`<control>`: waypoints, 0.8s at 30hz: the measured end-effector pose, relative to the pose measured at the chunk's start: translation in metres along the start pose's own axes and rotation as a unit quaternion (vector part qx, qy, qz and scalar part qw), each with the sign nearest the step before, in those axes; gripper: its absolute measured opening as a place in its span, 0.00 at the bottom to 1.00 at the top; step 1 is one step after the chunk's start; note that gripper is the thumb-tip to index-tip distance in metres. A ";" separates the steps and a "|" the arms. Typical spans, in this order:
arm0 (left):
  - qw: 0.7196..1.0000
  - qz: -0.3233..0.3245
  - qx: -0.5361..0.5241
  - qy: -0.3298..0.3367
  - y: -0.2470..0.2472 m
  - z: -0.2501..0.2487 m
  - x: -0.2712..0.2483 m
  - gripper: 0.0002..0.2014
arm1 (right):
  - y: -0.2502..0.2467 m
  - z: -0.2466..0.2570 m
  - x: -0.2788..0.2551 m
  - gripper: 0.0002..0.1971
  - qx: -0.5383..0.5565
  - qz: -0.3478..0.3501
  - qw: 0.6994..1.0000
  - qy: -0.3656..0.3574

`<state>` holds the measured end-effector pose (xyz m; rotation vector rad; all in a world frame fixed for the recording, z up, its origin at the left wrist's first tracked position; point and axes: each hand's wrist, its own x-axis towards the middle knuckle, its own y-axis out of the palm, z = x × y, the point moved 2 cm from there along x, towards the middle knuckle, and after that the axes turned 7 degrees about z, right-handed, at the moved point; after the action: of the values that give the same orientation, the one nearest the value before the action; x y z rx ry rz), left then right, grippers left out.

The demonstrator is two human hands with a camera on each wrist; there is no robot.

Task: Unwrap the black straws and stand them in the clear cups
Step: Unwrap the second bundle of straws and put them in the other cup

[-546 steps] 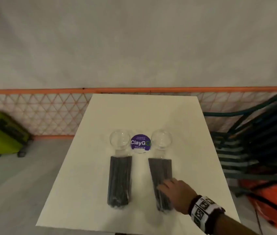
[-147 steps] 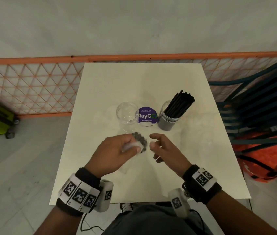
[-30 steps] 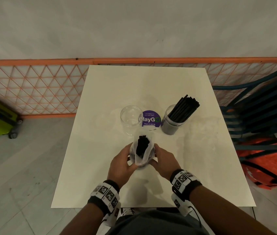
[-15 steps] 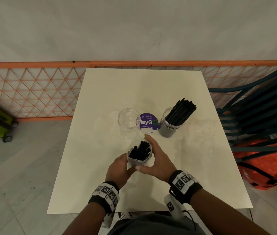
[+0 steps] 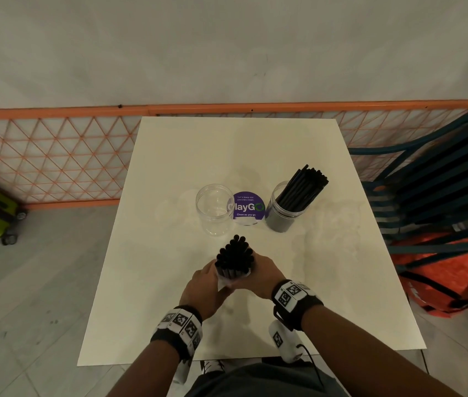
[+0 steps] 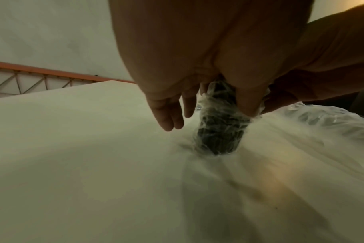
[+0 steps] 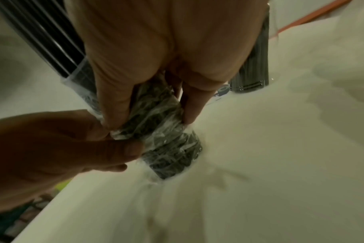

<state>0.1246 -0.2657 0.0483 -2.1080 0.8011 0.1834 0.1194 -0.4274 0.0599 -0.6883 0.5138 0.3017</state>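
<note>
1. The bundle of black straws (image 5: 235,255) stands upright on the desk (image 5: 169,282), its lower end touching the surface, between the two hands.
2. The straws are thin, matte black tubes packed tightly together; their round open ends point up toward the head camera.
3. A clear plastic wrapper (image 6: 218,129) covers only the lower part of the bundle. It is crumpled and wrinkled, and the upper part of the straws is bare.
4. The left hand (image 5: 205,290) holds the bundle from its left side, with the thumb and fingers pinching the wrapper.
5. The right hand (image 5: 261,277) holds the same bundle from its right side; its fingers (image 7: 114,102) and thumb curl around the wrapped part.
6. Just beyond the hands stands an empty clear cup (image 5: 215,209), upright.
7. Further to the right of the right hand stands a second clear cup (image 5: 284,213) with black straws (image 5: 302,190) in it; they lean to the right.
8. Between the two cups lies a round purple sticker (image 5: 247,208). I can read "ClayGO", partly hidden behind the empty cup, the small line "Let's keep our pantries clean." above it and "Clean as you go" below it.
9. Both wrists carry bands (image 5: 291,293) with black and white square codes.
</note>
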 end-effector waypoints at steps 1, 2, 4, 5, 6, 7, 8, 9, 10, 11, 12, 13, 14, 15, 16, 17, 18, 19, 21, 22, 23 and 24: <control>1.000 0.006 -0.021 0.003 0.001 0.000 0.002 0.28 | 0.002 -0.002 0.004 0.36 -0.010 0.003 1.000 0.008; 0.999 0.017 -0.043 0.006 0.002 -0.001 0.003 0.28 | 0.003 -0.004 0.006 0.36 -0.017 0.008 1.000 0.013; 0.997 0.027 -0.077 0.017 0.002 -0.001 0.006 0.31 | 0.005 -0.006 0.009 0.37 0.012 0.010 1.000 0.018; 0.995 0.024 -0.095 0.023 0.003 -0.001 0.007 0.33 | 0.005 -0.007 0.009 0.38 0.031 0.006 0.999 0.019; 0.992 0.022 -0.120 0.026 0.002 0.000 0.006 0.34 | 0.004 -0.008 0.008 0.38 0.044 0.002 0.999 0.019; 0.987 0.025 -0.157 0.024 0.001 0.001 0.005 0.34 | 0.003 -0.008 0.006 0.38 0.059 -0.001 0.998 0.013; 0.978 0.035 -0.205 0.017 -0.001 0.000 0.003 0.32 | 0.002 -0.008 0.004 0.37 0.093 0.000 0.996 0.000; 0.967 0.049 -0.249 0.007 -0.002 0.001 0.002 0.30 | 0.000 -0.007 0.001 0.36 0.139 0.003 0.990 -0.016; 0.958 0.063 -0.279 0.004 -0.004 -0.001 0.000 0.27 | -0.002 -0.006 -0.002 0.35 0.178 0.007 0.983 -0.032; 0.954 0.072 -0.290 0.001 -0.002 0.000 0.002 0.24 | -0.005 -0.003 -0.007 0.32 0.201 0.013 0.978 -0.048; 0.955 0.079 -0.287 0.004 -0.003 -0.001 0.004 0.22 | -0.007 0.001 -0.011 0.29 0.211 0.023 0.975 -0.066; 0.954 0.084 -0.287 0.006 -0.003 -0.003 0.005 0.21 | -0.009 0.006 -0.015 0.28 0.210 0.032 0.974 -0.078; 0.952 0.076 -0.295 0.013 -0.005 -0.006 0.004 0.23 | -0.012 0.011 -0.019 0.29 0.202 0.039 0.975 -0.088; 0.946 0.052 -0.320 0.030 -0.007 -0.008 0.003 0.25 | -0.014 0.017 -0.023 0.30 0.188 0.045 0.977 -0.094; 0.932 0.024 -0.358 0.056 -0.009 -0.011 -0.001 0.26 | -0.016 0.022 -0.027 0.30 0.177 0.052 0.978 -0.100; 0.911 0.006 -0.405 0.072 -0.012 -0.012 -0.006 0.28 | -0.019 0.027 -0.031 0.30 0.160 0.063 0.980 -0.105; 0.890 0.006 -0.449 0.078 -0.016 -0.015 -0.012 0.30 | -0.021 0.032 -0.034 0.30 0.133 0.076 0.982 -0.111; 0.873 0.013 -0.482 0.073 -0.018 -0.017 -0.017 0.31 | -0.024 0.038 -0.040 0.31 0.090 0.088 0.985 -0.114; 0.844 0.038 -0.531 0.066 -0.022 -0.022 -0.023 0.30 | -0.031 0.046 -0.048 0.35 -0.023 0.103 0.988 -0.111; 0.829 0.049 -0.553 0.066 -0.024 -0.023 -0.024 0.29 | -0.036 0.049 -0.052 0.39 -0.086 0.094 0.986 -0.106; 0.815 0.058 -0.573 0.066 -0.027 -0.024 -0.024 0.28 | -0.042 0.050 -0.055 0.43 -0.144 0.074 0.982 -0.098; 0.802 0.065 -0.590 0.064 -0.029 -0.024 -0.024 0.27 | -0.049 0.052 -0.059 0.48 -0.188 0.043 0.977 -0.096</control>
<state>0.1197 -0.2598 0.0927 -3.2504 1.0542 0.7903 0.1097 -0.4341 0.1520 -0.9929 0.3042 0.5504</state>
